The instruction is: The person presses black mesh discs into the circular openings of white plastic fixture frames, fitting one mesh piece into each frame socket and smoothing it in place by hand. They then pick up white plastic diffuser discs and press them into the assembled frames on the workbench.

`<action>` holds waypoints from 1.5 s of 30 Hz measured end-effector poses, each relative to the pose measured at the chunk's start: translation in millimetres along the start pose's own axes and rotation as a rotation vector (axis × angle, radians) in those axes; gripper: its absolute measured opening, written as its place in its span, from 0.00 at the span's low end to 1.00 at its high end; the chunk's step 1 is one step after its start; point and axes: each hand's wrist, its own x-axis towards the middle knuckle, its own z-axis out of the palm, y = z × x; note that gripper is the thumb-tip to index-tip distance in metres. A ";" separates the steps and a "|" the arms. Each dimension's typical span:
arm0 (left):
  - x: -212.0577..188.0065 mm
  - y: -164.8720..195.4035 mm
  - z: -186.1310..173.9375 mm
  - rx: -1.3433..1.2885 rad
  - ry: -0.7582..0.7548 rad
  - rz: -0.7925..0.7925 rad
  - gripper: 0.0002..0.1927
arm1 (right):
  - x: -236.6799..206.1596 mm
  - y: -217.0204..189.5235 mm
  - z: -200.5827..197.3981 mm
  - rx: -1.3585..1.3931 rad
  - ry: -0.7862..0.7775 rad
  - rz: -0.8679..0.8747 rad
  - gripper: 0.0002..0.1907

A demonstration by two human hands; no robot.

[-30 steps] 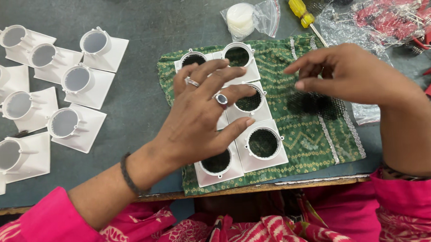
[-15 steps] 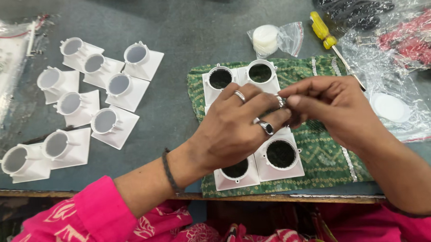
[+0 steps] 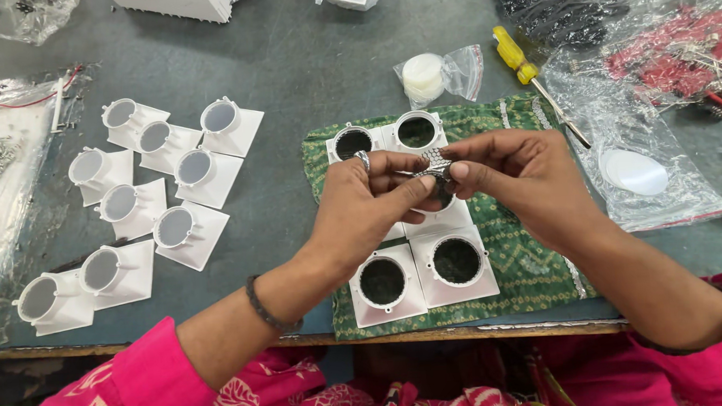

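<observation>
Both hands, the left hand (image 3: pixel 361 207) and right hand (image 3: pixel 522 184), are pinching a small round honeycomb-patterned metal mesh disc (image 3: pixel 435 163) between closed fingers, above white square plastic housings (image 3: pixel 424 261) on the green patterned cloth (image 3: pixel 534 260).

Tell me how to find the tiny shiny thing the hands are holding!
Look at the green patterned cloth at the table's near edge, where white square pieces with round dark holes lie in rows. Just above them, the left hand and right hand meet fingertip to fingertip. Pinched between them is a small silvery disc with a honeycomb pattern, the only shiny, dimpled thing there.
</observation>
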 end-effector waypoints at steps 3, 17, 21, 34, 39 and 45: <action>1.0 -1.3 -1.9 0.083 0.042 0.038 0.17 | 1.1 0.8 0.5 0.005 -0.025 0.010 0.16; -4.0 3.8 2.3 0.353 0.075 0.220 0.11 | 1.1 -5.4 11.7 -0.071 -0.030 -0.006 0.18; -4.7 4.3 4.7 0.396 0.097 0.250 0.10 | 0.0 -6.3 13.2 -0.104 -0.013 -0.034 0.17; -4.4 -1.8 5.6 0.451 0.128 0.281 0.10 | -1.7 -7.4 16.1 -0.174 0.027 -0.034 0.16; 8.1 1.9 -7.4 0.117 0.065 0.088 0.15 | 1.2 -5.3 12.1 -0.061 0.002 -0.073 0.17; 8.9 4.3 -20.9 0.079 0.029 -0.080 0.17 | 5.2 -1.4 6.7 0.055 -0.009 0.005 0.18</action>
